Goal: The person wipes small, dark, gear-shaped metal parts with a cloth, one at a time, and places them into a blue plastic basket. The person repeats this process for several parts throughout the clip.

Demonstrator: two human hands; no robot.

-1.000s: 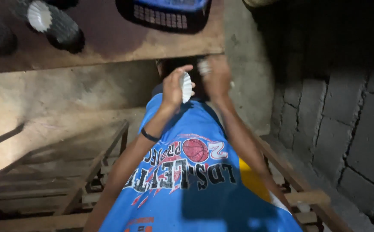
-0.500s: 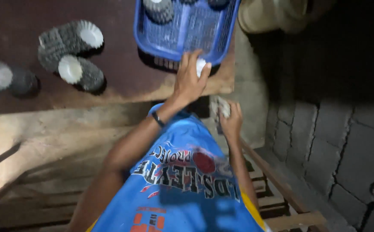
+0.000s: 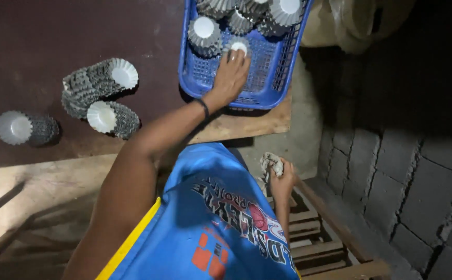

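1. The left hand reaches into the blue basket at upper centre of the frame, its grip grasping a fluted metal mould.
2. The right hand, lower centre, has its grip clenched around a crumpled cloth.
3. More mould stacks lie on the dark counter, at left.

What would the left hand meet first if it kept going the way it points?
The left hand reaches up into the blue basket, fingertips already at a small fluted mould. Straight on it would likely push that mould into the stacked moulds behind it, though depth is hard to judge.
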